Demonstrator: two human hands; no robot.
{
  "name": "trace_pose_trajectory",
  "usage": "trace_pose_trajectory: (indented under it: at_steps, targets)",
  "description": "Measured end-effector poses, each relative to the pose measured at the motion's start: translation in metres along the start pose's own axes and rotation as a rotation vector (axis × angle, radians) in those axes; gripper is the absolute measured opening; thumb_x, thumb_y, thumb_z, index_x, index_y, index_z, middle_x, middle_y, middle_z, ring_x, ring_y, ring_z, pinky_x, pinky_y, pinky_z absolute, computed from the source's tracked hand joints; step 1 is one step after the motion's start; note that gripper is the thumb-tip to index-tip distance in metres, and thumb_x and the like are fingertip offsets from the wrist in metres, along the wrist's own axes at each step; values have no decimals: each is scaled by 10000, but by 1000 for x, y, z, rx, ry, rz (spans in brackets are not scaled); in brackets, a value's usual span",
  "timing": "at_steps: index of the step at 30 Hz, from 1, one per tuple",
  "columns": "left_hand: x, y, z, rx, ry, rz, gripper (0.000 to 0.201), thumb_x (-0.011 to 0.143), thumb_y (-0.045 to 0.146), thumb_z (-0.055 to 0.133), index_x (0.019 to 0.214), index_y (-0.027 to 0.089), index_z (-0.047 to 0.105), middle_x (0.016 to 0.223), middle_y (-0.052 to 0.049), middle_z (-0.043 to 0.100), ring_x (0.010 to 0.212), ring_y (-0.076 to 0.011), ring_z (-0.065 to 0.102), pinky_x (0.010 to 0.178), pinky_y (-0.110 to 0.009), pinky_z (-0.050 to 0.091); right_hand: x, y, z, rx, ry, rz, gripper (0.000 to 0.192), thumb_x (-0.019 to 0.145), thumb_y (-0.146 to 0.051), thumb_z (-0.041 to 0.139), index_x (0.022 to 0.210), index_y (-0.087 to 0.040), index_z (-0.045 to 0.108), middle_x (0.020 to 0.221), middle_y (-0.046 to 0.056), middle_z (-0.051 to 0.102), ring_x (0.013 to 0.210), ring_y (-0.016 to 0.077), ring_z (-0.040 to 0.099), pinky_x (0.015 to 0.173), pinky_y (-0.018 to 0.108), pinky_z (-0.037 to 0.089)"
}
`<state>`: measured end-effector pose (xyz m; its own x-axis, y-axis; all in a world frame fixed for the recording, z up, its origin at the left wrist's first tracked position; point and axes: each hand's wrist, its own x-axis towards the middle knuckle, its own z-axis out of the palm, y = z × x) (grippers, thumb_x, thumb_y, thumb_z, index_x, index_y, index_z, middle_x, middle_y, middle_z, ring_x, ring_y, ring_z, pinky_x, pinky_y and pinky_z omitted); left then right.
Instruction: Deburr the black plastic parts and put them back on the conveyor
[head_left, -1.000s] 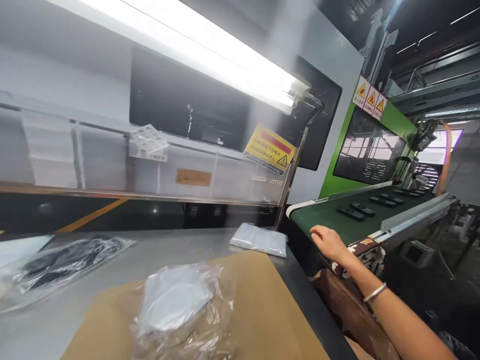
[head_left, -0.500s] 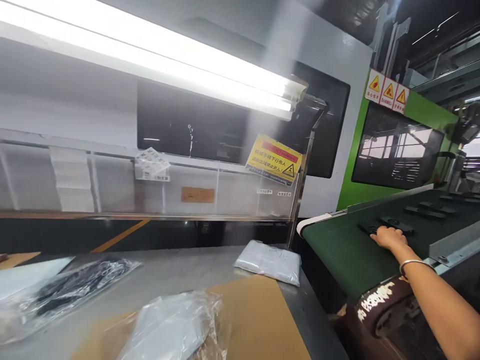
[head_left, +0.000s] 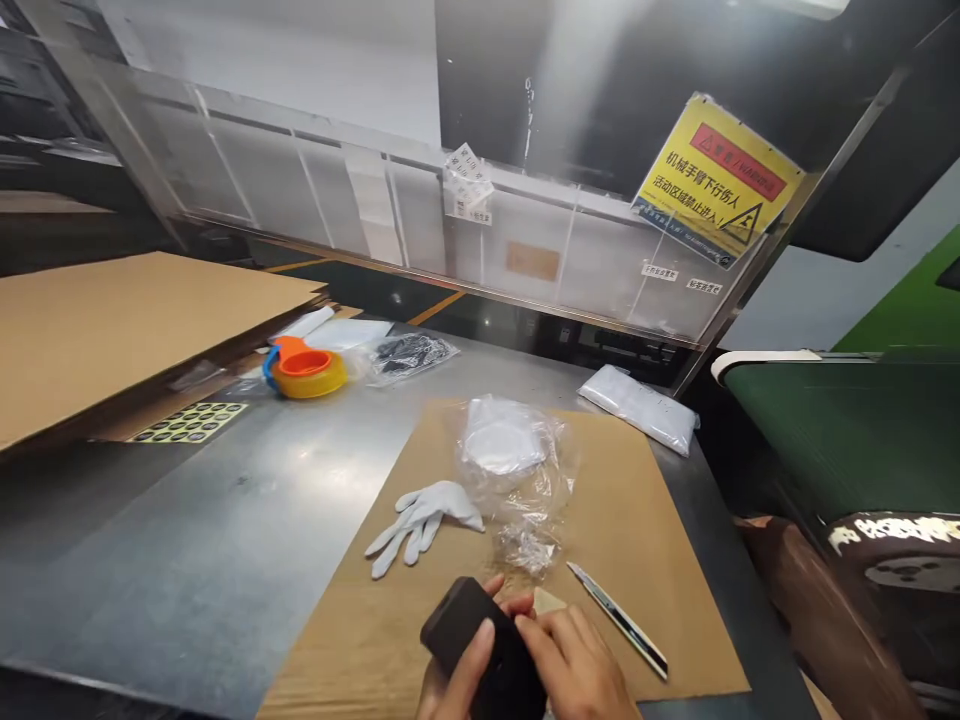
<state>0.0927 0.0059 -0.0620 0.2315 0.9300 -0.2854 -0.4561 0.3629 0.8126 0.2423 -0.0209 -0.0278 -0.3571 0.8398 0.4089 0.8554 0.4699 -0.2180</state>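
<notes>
A black plastic part is held low over a sheet of brown cardboard. My left hand is closed round it, with the thumb on its face and fingertips showing behind. The fingers of my right hand press on its right edge. A small beige piece, partly covered, shows behind the right fingers. To the right of my hands lies a box cutter with its blade out. A white glove and crumpled clear plastic bags rest on the cardboard.
A metal table bears a tape dispenser, a sticker sheet, a bag of black parts and a wrapped white packet. Stacked cardboard stands left. A green conveyor belt runs at the right.
The view has swung left and down from the conveyor. A hand that was on black parts on the belt is now over the cardboard, and both hands hold a black part.
</notes>
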Motion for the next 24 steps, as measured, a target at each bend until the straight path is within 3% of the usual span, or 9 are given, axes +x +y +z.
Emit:
trace_pose_trajectory:
  at_steps: [3, 5, 7, 9, 12, 16, 18, 21, 24]
  targets:
    - [-11, 13, -15, 85, 120, 72, 345, 704, 417, 656, 1039, 342, 616, 863, -20, 666, 920, -231, 589, 806, -315, 465, -7, 8, 34, -43, 61, 198, 439, 864, -446, 456, 1197, -162, 476, 1002, 125, 592, 889, 244, 557, 731, 362, 500]
    - [-21, 22, -31, 195, 94, 154, 335, 679, 368, 691, 1002, 291, 644, 805, -26, 654, 817, -211, 586, 775, -296, 453, -12, 18, 52, -149, 122, 316, 422, 873, -460, 414, 1143, -157, 530, 994, 157, 585, 894, 287, 544, 721, 445, 495]
    - [-30, 28, -44, 321, 22, 223, 313, 699, 364, 668, 993, 256, 657, 775, -41, 650, 724, -200, 582, 714, -299, 453, -18, 20, 62, -155, 121, 325, 381, 891, -432, 380, 1088, -170, 574, 937, 147, 592, 860, 284, 551, 697, 450, 503]
    - [-36, 31, -52, 437, -55, 276, 287, 727, 343, 635, 999, 252, 655, 752, -48, 649, 679, -194, 584, 657, -294, 452, -21, 11, 59, -30, 74, 305, 322, 900, -366, 397, 1107, -185, 565, 936, 115, 593, 869, 244, 567, 718, 387, 518]
    - [-40, 34, -56, 616, -146, 354, 268, 750, 267, 596, 1013, 251, 640, 782, -59, 662, 699, -201, 601, 660, -297, 453, -15, -19, 33, 232, 5, 277, 355, 891, -281, 446, 1238, -209, 473, 1080, 99, 554, 1006, 212, 546, 798, 310, 500]
    - [-42, 40, -54, 762, -260, 411, 157, 771, 216, 533, 864, 237, 657, 783, -61, 669, 729, -210, 605, 679, -304, 441, 4, -59, 2, 339, 26, -97, 534, 868, -289, 471, 1375, -212, 321, 1106, 123, 524, 995, 244, 510, 817, 381, 462]
    - [-45, 42, -55, 813, -294, 427, 127, 747, 204, 551, 824, 234, 647, 746, -52, 660, 707, -209, 598, 663, -302, 433, 8, -69, 0, 329, 28, -166, 539, 862, -240, 455, 1380, -182, 313, 1057, 131, 529, 922, 228, 511, 777, 382, 458]
    - [-49, 42, -61, 899, -321, 403, 179, 674, 172, 616, 842, 228, 641, 729, -51, 654, 678, -210, 584, 643, -298, 424, 6, -74, 8, 341, -1, -117, 521, 859, -175, 420, 1369, -162, 317, 1021, 129, 512, 878, 207, 493, 737, 358, 452]
    - [-53, 38, -65, 882, -335, 371, 89, 725, 190, 569, 761, 219, 645, 699, -59, 652, 650, -203, 568, 633, -297, 411, 1, -80, 13, 360, 54, -166, 498, 890, -268, 391, 1371, -169, 309, 1014, 133, 511, 853, 212, 484, 709, 359, 454]
